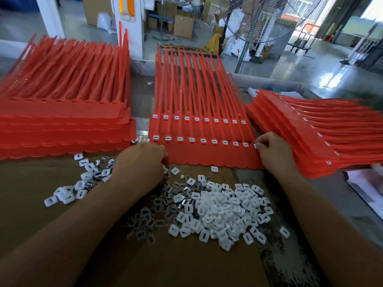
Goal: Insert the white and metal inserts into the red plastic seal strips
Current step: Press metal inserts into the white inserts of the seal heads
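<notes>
At the left of the frame a tall stack of red seal strips (62,129) is sitting on the surface (323,195). The left hand (143,160) is gripping the left end of the centre strip sheet (207,157). Loose white and metal inserts (217,208) are lying below. The right hand (273,150) is pinching a white insert (256,145) at the sheet's right end. Another stack (315,137) is fanning out at right.

Left hand (143,160): bare, no glove, ring or watch seen. Right hand (273,151): bare, likewise unadorned. Both forearms were uncovered to frame edge; no sleeve showed. Fingernails short, unpainted where visible on right hand.
</notes>
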The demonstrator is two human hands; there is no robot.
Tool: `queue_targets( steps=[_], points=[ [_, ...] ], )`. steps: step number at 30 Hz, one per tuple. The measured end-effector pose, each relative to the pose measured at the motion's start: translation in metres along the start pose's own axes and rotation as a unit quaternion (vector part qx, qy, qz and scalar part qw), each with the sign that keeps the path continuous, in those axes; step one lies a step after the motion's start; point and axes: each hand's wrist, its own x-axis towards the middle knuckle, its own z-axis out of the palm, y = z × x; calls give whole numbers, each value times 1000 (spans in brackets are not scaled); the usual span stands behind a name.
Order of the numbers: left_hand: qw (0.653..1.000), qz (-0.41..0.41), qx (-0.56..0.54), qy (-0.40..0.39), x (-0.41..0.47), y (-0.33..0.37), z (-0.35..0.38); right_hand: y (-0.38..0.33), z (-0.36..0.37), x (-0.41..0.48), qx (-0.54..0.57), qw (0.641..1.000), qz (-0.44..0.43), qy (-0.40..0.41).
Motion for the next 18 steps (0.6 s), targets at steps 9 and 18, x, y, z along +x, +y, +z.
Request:
queue_targets(
  steps=[9,18],
  points=[
    [1000,3,-1,13,1,-1,4,5,1,0,101,995,7,21],
    [1000,2,-6,17,1,-1,5,8,4,5,156,986,65,14]
  ],
)
